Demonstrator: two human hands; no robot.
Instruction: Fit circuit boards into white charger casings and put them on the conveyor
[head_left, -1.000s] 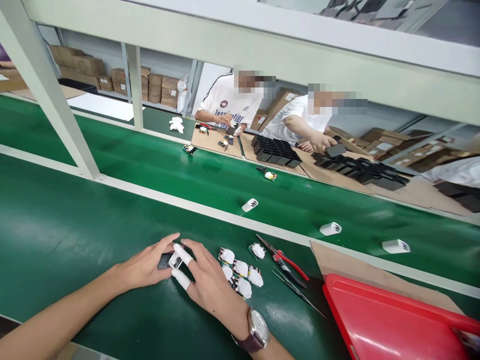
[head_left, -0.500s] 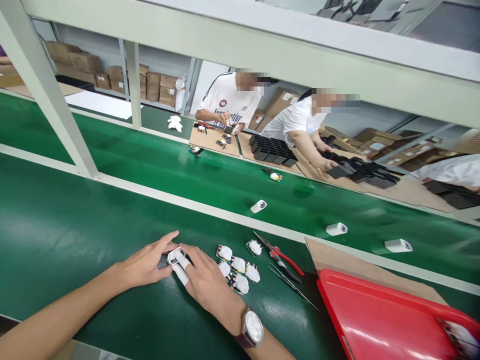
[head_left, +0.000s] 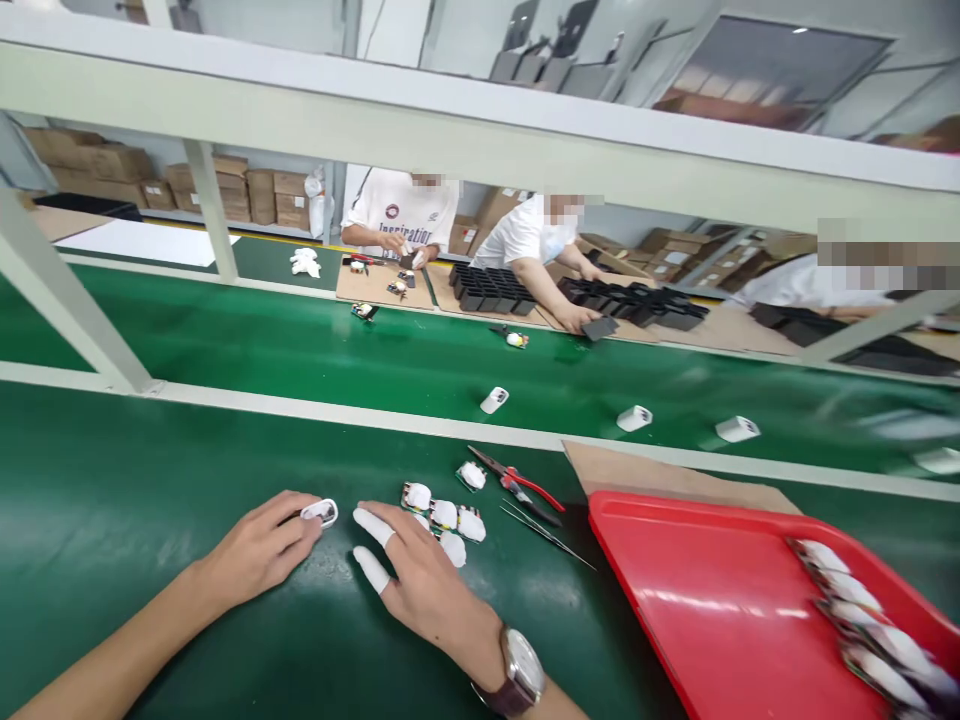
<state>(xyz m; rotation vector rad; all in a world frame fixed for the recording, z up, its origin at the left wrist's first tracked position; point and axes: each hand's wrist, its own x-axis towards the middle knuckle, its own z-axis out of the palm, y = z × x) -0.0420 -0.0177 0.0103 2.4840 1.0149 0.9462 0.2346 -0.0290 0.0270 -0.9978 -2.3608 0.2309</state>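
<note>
My left hand (head_left: 259, 550) is closed around a small white plastic casing (head_left: 327, 514), with the casing's open end facing up and much of its body hidden by the fingers. My right hand (head_left: 431, 585) is apart from the casing, its fingers spread and holding nothing. White finger cots (head_left: 373, 570) cover its thumb and index finger, and a watch (head_left: 523, 664) is on the wrist. Just beyond that hand lie several small circuit boards (head_left: 443, 515) topped with white pads, partly hidden by it.
Red-handled pliers (head_left: 517, 483) and tweezers (head_left: 547, 535) lie right of the boards. A red tray (head_left: 697, 600) holds more boards at the right. White casings (head_left: 634, 418) stand on the green conveyor (head_left: 300, 345). Co-workers (head_left: 532, 245) sit across it by black boxes (head_left: 491, 290).
My right hand has come away from the casing and opened, while my left hand keeps it. The view has shifted, showing more of the tray, and the casings on the conveyor appear further left.
</note>
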